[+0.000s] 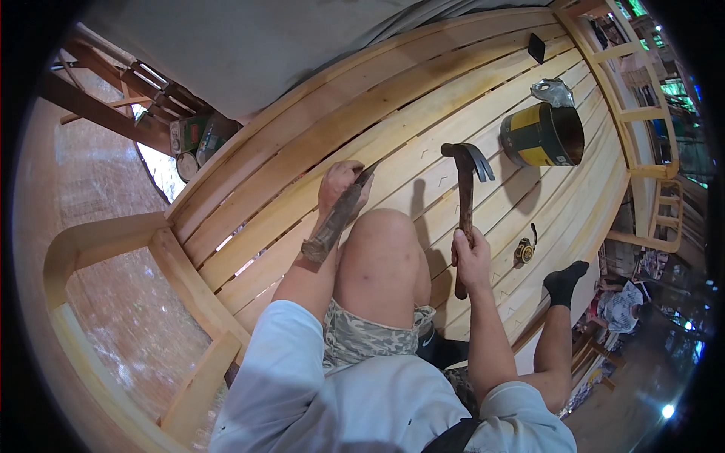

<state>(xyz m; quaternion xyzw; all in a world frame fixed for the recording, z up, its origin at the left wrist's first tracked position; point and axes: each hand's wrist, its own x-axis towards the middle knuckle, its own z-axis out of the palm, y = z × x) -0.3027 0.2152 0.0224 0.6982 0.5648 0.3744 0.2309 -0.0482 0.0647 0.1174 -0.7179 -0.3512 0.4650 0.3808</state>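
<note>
My left hand (341, 192) is wrapped round a chisel (332, 226) with a rough, worn wooden handle, held slantwise beside my bent knee. Its broad butt points back toward me, and its dark narrow tip points away, over the pale wooden slats (393, 128). In my right hand (472, 260) is a claw hammer (466, 185), gripped low on its brown wooden handle. The hammer head is raised at the far end, its claw turned to the right. Small angled pencil marks show on several slats near the hammer.
A dark green and yellow can (532, 136) stands on the slats, with a crumpled silvery piece (553, 92) behind it. A tape measure (523, 251) lies right of the hammer; a flat black object (536, 48) lies farther off. Wooden frames (192, 275) edge both ends. Grey cloth (226, 53) borders the far side.
</note>
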